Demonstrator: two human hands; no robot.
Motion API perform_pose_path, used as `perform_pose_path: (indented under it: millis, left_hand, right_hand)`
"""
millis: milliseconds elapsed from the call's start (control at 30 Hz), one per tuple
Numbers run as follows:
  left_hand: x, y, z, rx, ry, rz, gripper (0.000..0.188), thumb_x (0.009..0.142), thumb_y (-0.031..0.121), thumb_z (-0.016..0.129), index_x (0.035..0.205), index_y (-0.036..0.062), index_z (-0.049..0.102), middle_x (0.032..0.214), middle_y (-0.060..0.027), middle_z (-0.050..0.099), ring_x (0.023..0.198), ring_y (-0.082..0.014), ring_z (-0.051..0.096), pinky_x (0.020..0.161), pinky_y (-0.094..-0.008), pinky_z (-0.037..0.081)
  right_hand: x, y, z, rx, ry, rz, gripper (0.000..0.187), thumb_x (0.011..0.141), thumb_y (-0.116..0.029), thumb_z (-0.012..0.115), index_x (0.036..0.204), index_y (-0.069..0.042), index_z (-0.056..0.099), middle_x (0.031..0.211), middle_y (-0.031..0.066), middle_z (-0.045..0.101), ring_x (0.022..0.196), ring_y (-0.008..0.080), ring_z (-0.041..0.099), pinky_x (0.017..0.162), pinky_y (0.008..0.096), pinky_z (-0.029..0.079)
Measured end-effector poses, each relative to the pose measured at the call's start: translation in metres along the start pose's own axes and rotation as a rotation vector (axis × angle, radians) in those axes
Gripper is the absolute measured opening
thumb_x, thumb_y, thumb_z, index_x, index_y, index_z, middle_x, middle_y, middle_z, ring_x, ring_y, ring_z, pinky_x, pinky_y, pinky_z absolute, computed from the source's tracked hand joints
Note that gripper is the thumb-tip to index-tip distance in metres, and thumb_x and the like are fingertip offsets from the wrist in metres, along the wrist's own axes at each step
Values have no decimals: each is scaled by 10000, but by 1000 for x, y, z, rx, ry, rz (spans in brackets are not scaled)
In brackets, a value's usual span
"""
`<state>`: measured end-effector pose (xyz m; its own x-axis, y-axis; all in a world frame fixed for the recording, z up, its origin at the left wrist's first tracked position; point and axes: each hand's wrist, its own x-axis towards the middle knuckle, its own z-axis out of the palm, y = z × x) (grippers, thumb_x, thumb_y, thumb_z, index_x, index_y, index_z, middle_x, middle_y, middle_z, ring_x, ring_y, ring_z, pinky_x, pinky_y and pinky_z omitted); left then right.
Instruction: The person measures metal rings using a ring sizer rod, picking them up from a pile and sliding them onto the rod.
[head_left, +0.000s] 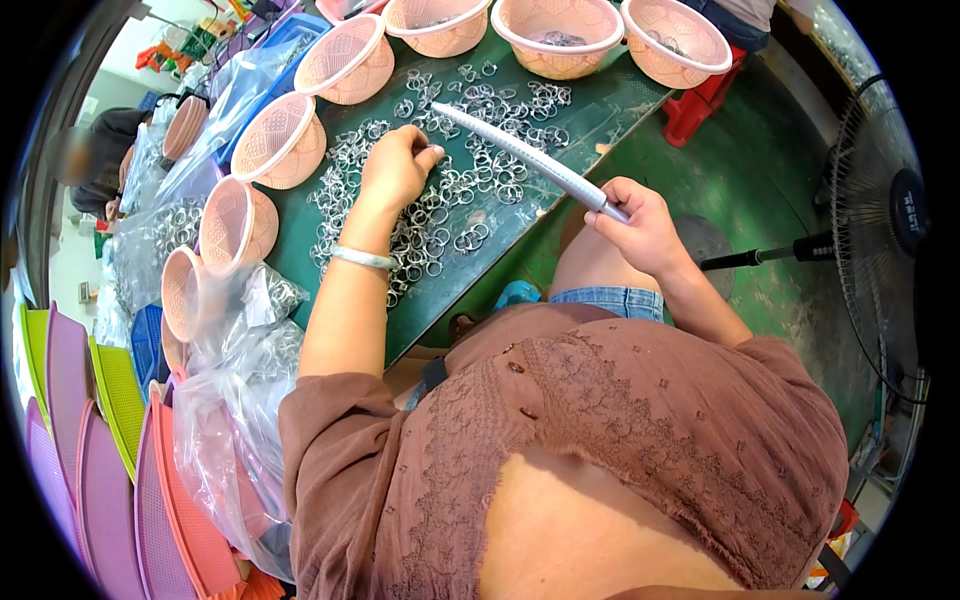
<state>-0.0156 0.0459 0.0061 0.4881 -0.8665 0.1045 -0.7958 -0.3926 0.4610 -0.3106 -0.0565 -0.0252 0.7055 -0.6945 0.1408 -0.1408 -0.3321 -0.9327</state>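
My right hand (643, 226) is closed around the thick end of a tapered silvery ring mandrel (530, 156). The stick points up and left, its thin tip over the scattered rings. Many small silver rings (460, 190) lie loose in a spread pile on the green table (610, 118). My left hand (396, 170), with a pale bangle on the wrist, rests over the pile. Its fingers are curled with thumb and forefinger together; whatever they pinch, if anything, is too small or hidden to tell. No ring shows on the visible length of the mandrel.
Pink plastic baskets (345, 62) curve along the table's far and left sides; some hold small metal pieces. Clear plastic bags (235, 340) and stacked coloured baskets (110, 450) stand at the left. A black fan (880, 215) stands at the right, near a red stool (705, 98). Another person sits far left.
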Motion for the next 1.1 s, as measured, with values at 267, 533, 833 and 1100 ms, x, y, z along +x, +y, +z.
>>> perform_pose_path:
  millis: [267,533,833,1100]
  left_hand:
    - [-19,-15,-17,-1792,-311,-116,307,942,226,464,1082,-40,526,975,-112,598,817,-155,595,737,-259,510]
    - [-39,8,-15,-1698,-36,-3,303,896,44,506,1189,-33,506,1127,-134,563,1053,-206,543,947,-311,457]
    - [-58,27,-7,-1715,155,-48,193,874,10,529,1060,-24,568,1101,-121,582,1066,-230,551,902,-320,483]
    - [-73,36,-2,-1820,147,48,408,853,-19,550,1234,36,413,1147,-153,547,1076,-238,549,923,-342,479]
  right_hand:
    - [-3,-20,-3,-164,22,-224,188,647,-60,684,694,-19,506,651,114,496,599,261,516,524,344,385]
    - [-3,-33,0,-245,62,-324,186,636,-32,673,680,-26,493,664,117,509,606,298,539,518,369,399]
    - [-6,-43,7,-429,126,-426,165,639,-43,644,693,-45,488,712,107,499,584,319,518,524,385,411]
    - [-8,-51,22,-508,203,-532,172,607,-34,650,701,-50,506,751,86,523,578,277,535,525,364,416]
